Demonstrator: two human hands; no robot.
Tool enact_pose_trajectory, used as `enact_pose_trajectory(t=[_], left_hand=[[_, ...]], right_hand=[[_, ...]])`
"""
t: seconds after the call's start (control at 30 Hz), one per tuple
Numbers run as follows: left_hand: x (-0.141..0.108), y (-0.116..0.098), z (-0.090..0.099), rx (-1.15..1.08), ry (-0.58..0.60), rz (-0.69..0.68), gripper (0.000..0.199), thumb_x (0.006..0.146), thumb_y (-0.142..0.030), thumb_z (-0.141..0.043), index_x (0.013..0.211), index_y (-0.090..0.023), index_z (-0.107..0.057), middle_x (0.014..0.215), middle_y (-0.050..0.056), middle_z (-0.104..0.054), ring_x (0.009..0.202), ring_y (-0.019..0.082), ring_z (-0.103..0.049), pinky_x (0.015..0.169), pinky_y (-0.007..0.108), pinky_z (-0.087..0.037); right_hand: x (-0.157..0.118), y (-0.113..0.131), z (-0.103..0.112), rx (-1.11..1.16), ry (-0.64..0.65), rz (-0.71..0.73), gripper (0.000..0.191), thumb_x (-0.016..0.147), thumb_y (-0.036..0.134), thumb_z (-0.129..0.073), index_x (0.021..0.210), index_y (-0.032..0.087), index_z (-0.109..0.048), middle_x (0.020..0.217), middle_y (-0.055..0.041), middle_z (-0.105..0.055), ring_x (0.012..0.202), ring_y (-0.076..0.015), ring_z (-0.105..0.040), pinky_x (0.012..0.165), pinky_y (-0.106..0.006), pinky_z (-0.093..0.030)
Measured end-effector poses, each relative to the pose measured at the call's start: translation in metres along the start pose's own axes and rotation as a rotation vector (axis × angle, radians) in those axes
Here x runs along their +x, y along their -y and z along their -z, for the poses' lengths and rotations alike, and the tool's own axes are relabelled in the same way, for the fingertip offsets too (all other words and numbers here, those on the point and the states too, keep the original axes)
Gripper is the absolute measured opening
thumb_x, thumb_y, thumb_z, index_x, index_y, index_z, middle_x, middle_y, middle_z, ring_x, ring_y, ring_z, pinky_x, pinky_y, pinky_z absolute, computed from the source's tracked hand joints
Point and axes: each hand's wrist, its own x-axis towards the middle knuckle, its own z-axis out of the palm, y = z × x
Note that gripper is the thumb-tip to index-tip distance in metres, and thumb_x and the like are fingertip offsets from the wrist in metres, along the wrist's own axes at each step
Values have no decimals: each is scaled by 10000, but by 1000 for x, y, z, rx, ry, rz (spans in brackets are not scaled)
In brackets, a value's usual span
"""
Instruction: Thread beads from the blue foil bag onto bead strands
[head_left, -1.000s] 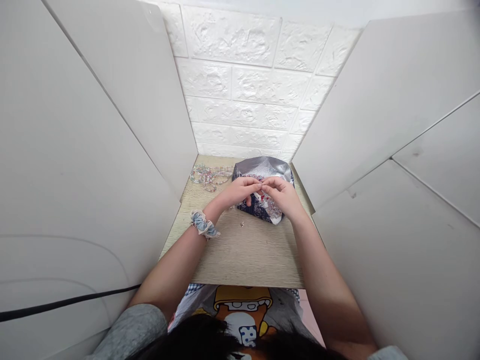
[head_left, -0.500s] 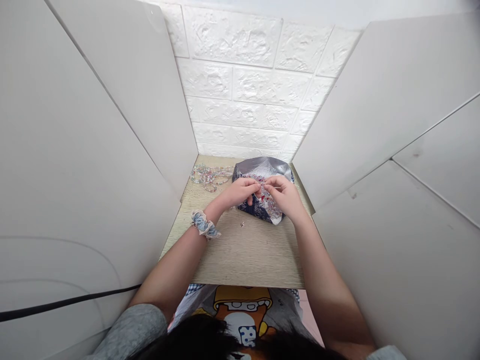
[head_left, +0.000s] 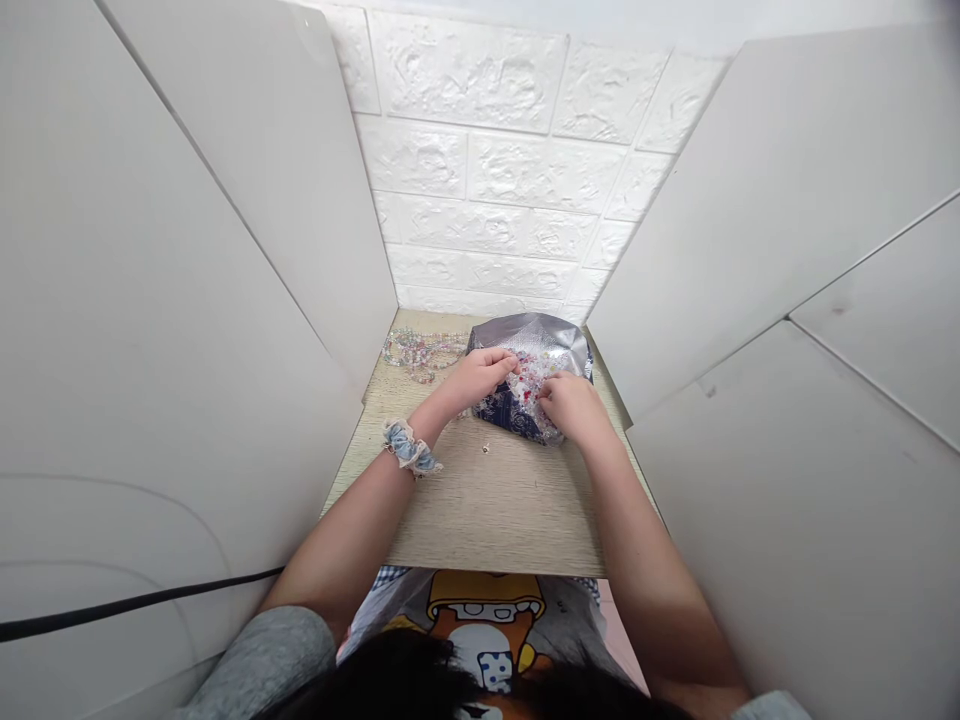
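Loose clear, pink and red beads lie in an open bag with a silvery lining and a dark blue patterned outside. Over the bag's left side, my left hand pinches what looks like the end of a thin bead string, mostly hidden by the fingers. My right hand dips its bent, closed fingertips into the beads on the right; anything between them is hidden. Behind my left hand, strands of small coloured beads lie in a loose heap.
The bag and strands rest on a narrow wooden tabletop. A tiny charm or bead lies in front of the bag. White panels close in both sides, with a white brick-pattern wall behind. A black cable runs at lower left.
My hands were together above the beads. My right hand has drawn away to the right and down into the beads, while my left hand has stayed almost in place.
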Motion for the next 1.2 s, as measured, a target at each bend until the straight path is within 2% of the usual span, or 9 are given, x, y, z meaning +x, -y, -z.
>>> enact_pose_trajectory(t=[0.2,0.4,0.73,0.8,0.9,1.0,1.1,1.2], left_hand=[[-1,-2,0,-66,34,41,282,748,-426,-404,717,-158,-486,454,-75,-229,391,42,-219,398,179,-203],[-1,-3,1,-55,33,61,295,755,-432,-394,732,-157,-496,452,-76,-225,383,39,-208,394,180,-196],[-1,-3,-1,-13,23,60,281,731,-421,-420,688,-154,-499,438,-76,-258,383,40,-239,390,178,-207],[-2,-5,-2,-1,29,74,279,731,-418,-419,687,-154,-500,440,-76,-258,386,41,-239,391,179,-206],[-3,-7,-3,1,47,83,273,735,-407,-417,688,-152,-501,447,-75,-255,391,41,-238,399,180,-208],[-3,-6,-4,0,55,71,274,738,-405,-418,690,-150,-507,460,-73,-250,398,40,-241,408,181,-212],[-2,-4,-5,6,48,57,277,736,-410,-425,695,-149,-508,475,-68,-267,407,40,-252,412,184,-216],[-1,-3,-5,12,53,42,280,733,-414,-429,682,-147,-499,488,-62,-295,415,39,-270,411,184,-217]], right_hand=[[-2,1,3,-23,12,13,185,706,158,-422,705,169,-607,827,-69,-586,746,-164,-516,672,-281,-328],[-2,3,6,-50,39,37,202,706,180,-423,611,166,-600,764,-60,-593,673,-144,-503,645,-280,-321],[-3,4,4,-56,18,15,189,691,149,-416,610,158,-587,755,-62,-584,711,-156,-505,747,-314,-335],[-2,3,3,-2,-14,15,188,701,154,-414,616,156,-581,767,-71,-582,731,-165,-507,765,-329,-337],[2,2,0,298,-135,-12,159,722,207,-431,678,168,-579,804,-61,-582,764,-170,-512,759,-333,-359],[7,2,-1,847,-214,-99,144,714,307,-485,727,184,-560,750,-26,-579,710,-149,-524,707,-309,-403],[9,8,0,1422,-123,-159,205,661,378,-562,727,186,-536,721,-7,-571,667,-124,-541,704,-301,-439],[9,16,0,1738,-30,-144,246,625,392,-618,715,181,-528,750,-4,-576,679,-101,-556,749,-293,-450]])
